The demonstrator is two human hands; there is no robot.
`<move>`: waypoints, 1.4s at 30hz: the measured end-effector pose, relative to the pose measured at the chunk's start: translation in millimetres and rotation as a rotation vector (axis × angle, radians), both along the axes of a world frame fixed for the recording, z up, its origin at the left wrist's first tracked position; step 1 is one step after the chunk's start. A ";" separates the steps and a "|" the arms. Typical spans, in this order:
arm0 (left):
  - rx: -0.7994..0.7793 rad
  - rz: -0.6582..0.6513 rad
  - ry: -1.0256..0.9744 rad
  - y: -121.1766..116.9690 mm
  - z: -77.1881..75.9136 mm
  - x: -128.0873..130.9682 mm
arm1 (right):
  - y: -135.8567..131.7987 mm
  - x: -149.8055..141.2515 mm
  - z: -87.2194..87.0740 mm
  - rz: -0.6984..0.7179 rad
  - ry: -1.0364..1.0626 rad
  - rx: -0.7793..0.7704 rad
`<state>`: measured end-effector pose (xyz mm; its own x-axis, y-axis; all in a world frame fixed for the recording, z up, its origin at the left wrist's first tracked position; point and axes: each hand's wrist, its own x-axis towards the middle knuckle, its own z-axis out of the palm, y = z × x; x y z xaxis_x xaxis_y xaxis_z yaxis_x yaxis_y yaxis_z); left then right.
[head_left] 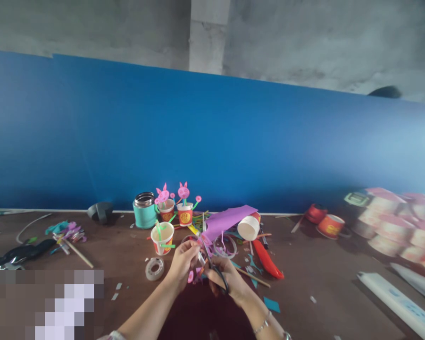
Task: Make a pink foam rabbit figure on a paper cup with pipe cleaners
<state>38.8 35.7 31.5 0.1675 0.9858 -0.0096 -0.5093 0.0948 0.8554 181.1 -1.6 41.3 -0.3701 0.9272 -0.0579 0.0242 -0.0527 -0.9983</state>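
Observation:
My right hand grips a pair of scissors by the black handles, with the blades pointing up and away from me. Opposite it, my left hand pinches a small piece of pink paper beside the blades. Just beyond both hands lies a purple sheet, partly over a clear roll of tape. Pink paper scraps are under my hands. To the left stands a paper cup with green strips on it. Behind it are two cups with pink animal heads on stems.
A turquoise flask stands near the blue partition. A tape roll lies left of my forearm. Right of my hands are a tipped cup and a red pouch-like item. Stacked cups and a power strip are far right.

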 end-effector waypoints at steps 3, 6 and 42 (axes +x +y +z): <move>-0.003 -0.006 0.009 -0.3 -0.7 0.0 | -0.3 -0.8 2.2 0.030 0.005 -0.011; -0.009 -0.013 0.017 -0.7 -1.0 0.0 | 0.5 -0.8 0.5 0.035 0.018 0.006; -0.071 -0.084 0.046 -5.6 6.4 -1.1 | 4.1 -2.5 -8.5 -0.006 0.007 0.017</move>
